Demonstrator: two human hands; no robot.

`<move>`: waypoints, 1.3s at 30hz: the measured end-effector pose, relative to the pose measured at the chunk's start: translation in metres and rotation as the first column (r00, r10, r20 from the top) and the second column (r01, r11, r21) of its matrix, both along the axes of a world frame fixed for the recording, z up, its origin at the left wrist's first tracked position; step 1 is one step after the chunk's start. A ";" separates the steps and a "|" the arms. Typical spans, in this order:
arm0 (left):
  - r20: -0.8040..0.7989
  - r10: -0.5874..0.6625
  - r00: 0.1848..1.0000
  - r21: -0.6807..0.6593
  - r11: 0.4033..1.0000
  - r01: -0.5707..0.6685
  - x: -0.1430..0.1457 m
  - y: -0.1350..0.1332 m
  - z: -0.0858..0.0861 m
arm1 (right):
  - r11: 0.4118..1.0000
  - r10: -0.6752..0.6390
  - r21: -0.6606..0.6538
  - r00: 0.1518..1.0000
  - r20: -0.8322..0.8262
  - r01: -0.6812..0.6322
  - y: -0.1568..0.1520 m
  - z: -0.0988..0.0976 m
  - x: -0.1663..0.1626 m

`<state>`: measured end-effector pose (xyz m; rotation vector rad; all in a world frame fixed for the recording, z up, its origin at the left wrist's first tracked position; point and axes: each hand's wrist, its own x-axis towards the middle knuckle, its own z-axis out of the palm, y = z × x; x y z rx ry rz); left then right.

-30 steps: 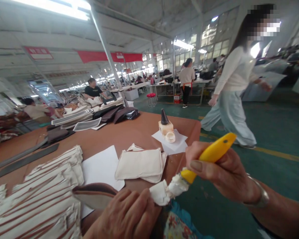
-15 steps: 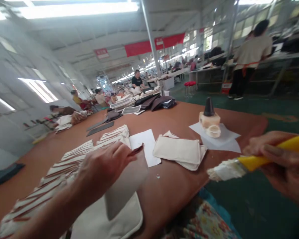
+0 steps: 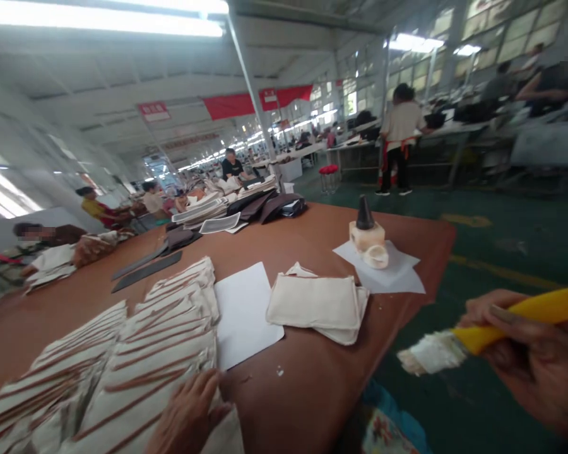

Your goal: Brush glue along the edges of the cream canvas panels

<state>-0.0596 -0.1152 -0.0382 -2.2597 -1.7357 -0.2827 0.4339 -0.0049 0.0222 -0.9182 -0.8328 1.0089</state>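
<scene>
My right hand [image 3: 530,359], at the right over the floor, is closed around the yellow handle of a paintbrush [image 3: 476,338]. White paste clots its bristles, which point left. My left hand [image 3: 189,410] lies low in the view on cream fabric pieces [image 3: 156,359] with brown edges, laid overlapping in rows. Its fingers are stretched out and the thumb stands apart. Under and beside the thumb shows the corner of a cream piece [image 3: 228,435]; the rest of it is hidden or cut off by the frame.
On the brown table [image 3: 307,391] lie a white sheet [image 3: 246,309] and a small stack of cream pouches [image 3: 312,301]. A pale block-like container with a black cone [image 3: 365,213] stands on paper. Dark strips [image 3: 146,271] and piled pieces [image 3: 208,211] lie farther back. Several people work beyond.
My left hand has come down and back onto the cream pieces; the flat greyish piece it held up is no longer seen raised. The view has turned right. The brush stays in my right hand.
</scene>
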 end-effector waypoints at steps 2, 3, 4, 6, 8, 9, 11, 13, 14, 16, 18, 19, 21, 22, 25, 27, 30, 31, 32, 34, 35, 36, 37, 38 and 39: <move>0.045 -0.028 0.999 -0.058 0.998 0.030 0.033 0.053 -0.008 | 0.996 0.022 -0.084 0.995 -0.097 -0.030 0.003 0.001 0.002; 0.062 -0.057 0.996 -0.082 0.995 0.062 0.056 0.084 -0.006 | 0.993 0.001 -0.113 0.989 -0.150 -0.018 0.005 0.000 0.003; 0.073 -0.082 0.994 -0.096 0.991 0.089 0.081 0.117 -0.003 | 0.991 -0.041 -0.136 0.980 -0.196 0.014 0.009 -0.001 0.003; 0.093 -0.109 0.990 -0.133 0.984 0.121 0.132 0.184 0.001 | 0.981 -0.117 -0.182 0.959 -0.260 0.071 0.016 -0.004 0.001; 0.104 -0.101 0.990 -0.182 0.976 0.118 0.178 0.246 -0.003 | 0.971 -0.147 -0.226 0.946 -0.289 0.081 0.022 -0.010 -0.001; 0.102 -0.088 0.991 -0.217 0.970 0.108 0.196 0.272 -0.009 | 0.967 -0.147 -0.245 0.945 -0.291 0.075 0.024 -0.013 0.000; 0.095 -0.060 0.994 -0.301 0.950 0.086 0.224 0.313 -0.022 | 0.958 -0.158 -0.274 0.948 -0.276 0.080 0.029 -0.021 0.003; 0.092 -0.055 0.994 -0.389 0.917 0.086 0.239 0.340 -0.034 | 0.948 -0.198 -0.296 0.947 -0.252 0.120 0.033 -0.030 0.010; 0.096 -0.062 0.993 -0.427 0.899 0.098 0.243 0.349 -0.038 | 0.941 -0.225 -0.306 0.945 -0.238 0.147 0.036 -0.033 0.014; 0.118 -0.087 0.989 -0.486 0.863 0.134 0.245 0.359 -0.042 | 0.937 -0.244 -0.304 0.945 -0.217 0.172 0.043 -0.038 0.021; 0.156 -0.106 0.982 -0.516 0.839 0.173 0.242 0.361 -0.039 | 0.951 -0.218 -0.264 0.954 -0.204 0.161 0.052 -0.040 0.024; 0.180 -0.111 0.977 -0.521 0.832 0.190 0.240 0.359 -0.036 | 0.963 -0.196 -0.223 0.960 -0.198 0.151 0.057 -0.041 0.024; 0.236 -0.110 0.965 -0.511 0.831 0.220 0.235 0.350 -0.026 | 0.986 -0.138 -0.114 0.976 -0.168 0.120 0.067 -0.043 0.019; 0.268 -0.107 0.957 -0.500 0.834 0.233 0.232 0.344 -0.019 | 0.993 -0.111 -0.059 0.983 -0.143 0.103 0.072 -0.043 0.016; 0.379 -0.098 0.920 -0.475 0.832 0.285 0.225 0.315 0.003 | 0.996 -0.060 0.059 0.998 -0.005 0.060 0.082 -0.043 0.003; 0.460 -0.086 0.884 -0.472 0.819 0.326 0.221 0.292 0.018 | 0.993 -0.061 0.104 0.989 0.133 0.048 0.082 -0.037 -0.006; 0.574 -0.040 0.818 -0.469 0.803 0.368 0.218 0.256 0.038 | 0.985 -0.043 0.173 0.935 0.353 -0.020 0.074 -0.022 -0.022; 0.605 -0.017 0.796 -0.470 0.799 0.375 0.218 0.245 0.044 | 0.979 -0.038 0.199 0.912 0.408 -0.048 0.070 -0.016 -0.028; 0.631 0.007 0.775 -0.476 0.793 0.380 0.219 0.235 0.050 | 0.972 -0.034 0.223 0.891 0.453 -0.076 0.066 -0.011 -0.033; 0.672 0.055 0.739 -0.494 0.777 0.391 0.219 0.216 0.060 | 0.959 -0.034 0.258 0.853 0.520 -0.120 0.061 -0.003 -0.044; 0.687 0.076 0.723 -0.503 0.767 0.397 0.220 0.208 0.064 | 0.952 -0.034 0.272 0.835 0.549 -0.141 0.059 0.000 -0.048; 0.701 0.095 0.707 -0.510 0.759 0.404 0.219 0.200 0.068 | 0.945 -0.037 0.286 0.815 0.579 -0.160 0.058 0.003 -0.050; 0.714 0.113 0.691 -0.515 0.753 0.410 0.219 0.193 0.071 | 0.937 -0.053 0.304 0.795 0.605 -0.169 0.057 0.005 -0.051; 0.726 0.131 0.675 -0.521 0.745 0.416 0.218 0.186 0.073 | 0.929 -0.086 0.333 0.779 0.621 -0.162 0.056 0.008 -0.051; 0.737 0.147 0.660 -0.527 0.737 0.424 0.217 0.181 0.075 | 0.921 -0.131 0.363 0.770 0.624 -0.137 0.054 0.011 -0.050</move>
